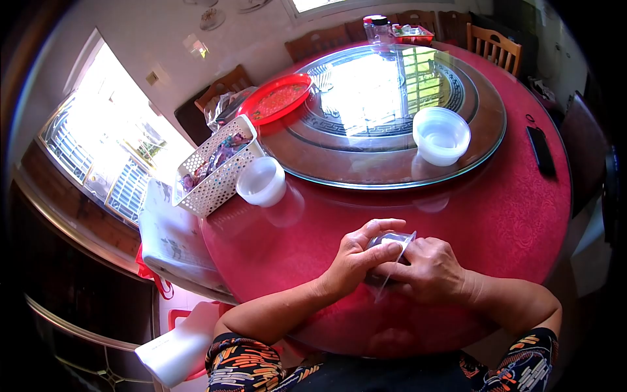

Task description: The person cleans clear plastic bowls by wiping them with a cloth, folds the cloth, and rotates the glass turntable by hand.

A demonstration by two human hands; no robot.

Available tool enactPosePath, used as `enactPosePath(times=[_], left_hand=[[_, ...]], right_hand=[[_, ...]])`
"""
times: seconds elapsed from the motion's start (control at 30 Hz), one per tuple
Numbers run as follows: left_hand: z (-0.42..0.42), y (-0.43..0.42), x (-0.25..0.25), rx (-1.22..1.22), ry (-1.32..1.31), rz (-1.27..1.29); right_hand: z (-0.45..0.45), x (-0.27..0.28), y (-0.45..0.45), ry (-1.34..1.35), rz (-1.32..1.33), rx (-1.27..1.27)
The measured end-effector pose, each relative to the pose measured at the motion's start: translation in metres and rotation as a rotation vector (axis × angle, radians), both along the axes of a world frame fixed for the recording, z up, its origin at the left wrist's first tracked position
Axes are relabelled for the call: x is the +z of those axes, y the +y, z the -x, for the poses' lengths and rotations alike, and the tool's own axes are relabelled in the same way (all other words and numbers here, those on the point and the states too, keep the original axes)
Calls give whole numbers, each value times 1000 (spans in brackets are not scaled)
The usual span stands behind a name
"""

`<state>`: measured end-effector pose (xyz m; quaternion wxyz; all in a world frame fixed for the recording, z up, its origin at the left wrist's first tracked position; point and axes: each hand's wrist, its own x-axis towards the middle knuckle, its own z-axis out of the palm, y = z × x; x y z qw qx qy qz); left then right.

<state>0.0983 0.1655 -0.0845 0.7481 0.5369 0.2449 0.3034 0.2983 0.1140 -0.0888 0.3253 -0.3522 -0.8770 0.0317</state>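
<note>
Above the near edge of the table, my left hand [359,258] wraps its fingers and thumb round a small clear plastic container [392,239]. It is tipped on its side, with its rim facing right. My right hand [431,271] is closed against the rim, its fingers curled at the mouth of the container. Whatever is inside is mostly hidden by my fingers. Farther off to the left stands a stack of translucent plastic bowls [261,183], and a similar stack of bowls [441,136] rests on the glass turntable [366,176].
A white perforated basket [222,176] of wrapped items sits at the table's left edge, near a red oval tray [276,98]. On the right of the red tablecloth [496,215] lie a black phone [541,150] and small scissors [530,119]. Jars [379,31] stand at the back.
</note>
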Motion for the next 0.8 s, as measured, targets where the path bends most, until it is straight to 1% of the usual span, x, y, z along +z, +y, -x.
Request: enactPosePath(times=[0.03, 0.07, 0.2, 0.23, 0.3, 0.33, 0.4, 0.47, 0.5, 0.53, 0.6, 0.67, 0.77, 0.8], left_hand=[[1, 0, 0, -2, -2, -13], [1, 1, -1, 7, 19, -59], [-2, 2, 5, -4, -54, 27], [-3, 2, 7, 2, -74, 39], [-4, 1, 11, 14, -117, 62], [-4, -2, 12, 82, -126, 43], [-2, -3, 13, 136, -135, -44], [-2, -1, 6, 201, -183, -102], [0, -1, 3, 210, -160, -155], [2, -1, 1, 219, -138, -208], [3, -2, 0, 274, -87, -322], [2, -3, 1, 293, -122, -443], [9, 0, 3, 299, -211, -558], [12, 1, 4, 288, -242, -584]], right_hand=[[2, 1, -3, -128, -94, -74], [1, 5, -4, -197, -185, -133], [-4, 19, -3, -95, -416, -190], [-5, 15, 2, -52, -497, -192], [-3, 17, 2, -28, -501, -226], [-2, 17, 2, -53, -458, -258], [-1, 13, 2, -101, -374, -324], [-1, 8, 1, -88, -194, -288], [0, 8, 0, -82, -104, -267], [2, 13, -2, -25, 57, -244], [0, 16, -2, 241, 469, -77], [1, 25, 1, 518, 932, 111], [8, 30, 4, 754, 1185, 242], [11, 36, 4, 786, 1227, 250]])
